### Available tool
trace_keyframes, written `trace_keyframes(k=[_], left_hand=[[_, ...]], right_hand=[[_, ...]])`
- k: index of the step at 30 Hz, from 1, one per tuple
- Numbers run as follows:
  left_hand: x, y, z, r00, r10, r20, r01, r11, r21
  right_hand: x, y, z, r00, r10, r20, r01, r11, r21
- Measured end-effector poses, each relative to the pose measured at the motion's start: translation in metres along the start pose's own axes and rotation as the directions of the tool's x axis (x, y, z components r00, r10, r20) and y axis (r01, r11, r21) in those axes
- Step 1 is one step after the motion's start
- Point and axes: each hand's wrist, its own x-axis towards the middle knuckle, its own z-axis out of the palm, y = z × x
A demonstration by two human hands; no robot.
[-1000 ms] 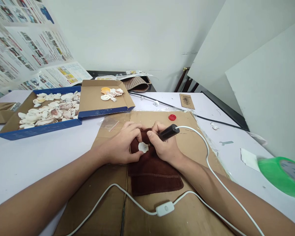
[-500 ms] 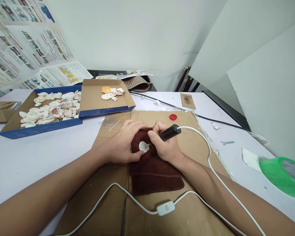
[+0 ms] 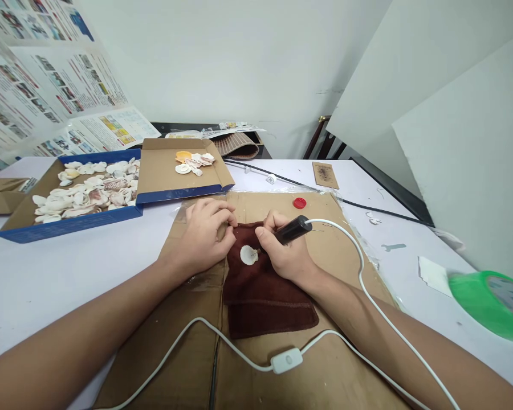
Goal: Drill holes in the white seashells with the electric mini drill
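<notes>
A brown folded cloth [image 3: 273,310] lies on the cardboard, and a small white scallop shell [image 3: 248,255] rests on it. My right hand [image 3: 288,250] is wrapped round a black pen-shaped electric drill [image 3: 294,230] with a white cable. The drill's thin tip points left and meets the shell's narrow end; exact contact is too small to tell. My left hand [image 3: 205,236] is off the shell, at the cloth's upper left edge. Its fingers are loosely curled, with a gap between thumb and forefinger and nothing visible in them.
A blue box [image 3: 72,230] of shells stands at left, several more shells [image 3: 194,161] on its lid. The cable's white switch [image 3: 286,360] lies in front of the cloth. Rightward are a red cap [image 3: 300,203], a small wrench [image 3: 394,247] and green tape [image 3: 481,302].
My left hand has let go of the shell and moved left to the cloth's edge. My right hand keeps the drill at the shell's narrow end.
</notes>
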Motion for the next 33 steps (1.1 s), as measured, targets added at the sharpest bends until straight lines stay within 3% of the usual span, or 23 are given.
trace_keyframes(k=[10, 19, 27, 33], left_hand=[[0.0041, -0.0034, 0.0029, 0.983, -0.125, 0.130, 0.133, 0.990, -0.053], [0.0056, -0.0083, 0.0064, 0.982, -0.082, 0.171, 0.109, 0.982, -0.152], [0.0088, -0.0063, 0.0014, 0.979, -0.179, 0.096, 0.198, 0.948, -0.251], [0.0086, -0.0058, -0.0002, 0.980, -0.176, 0.092, 0.193, 0.952, -0.237]], right_hand=[[-0.0003, 0.0002, -0.0019, 1.000, 0.011, 0.003, -0.011, 1.000, -0.009], [-0.0010, 0.0008, -0.0016, 1.000, 0.016, 0.006, -0.016, 1.000, -0.003], [-0.0008, -0.0011, -0.0011, 1.000, 0.021, 0.010, -0.021, 1.000, 0.012], [-0.0009, -0.0017, -0.0014, 1.000, 0.020, 0.006, -0.020, 1.000, 0.010]])
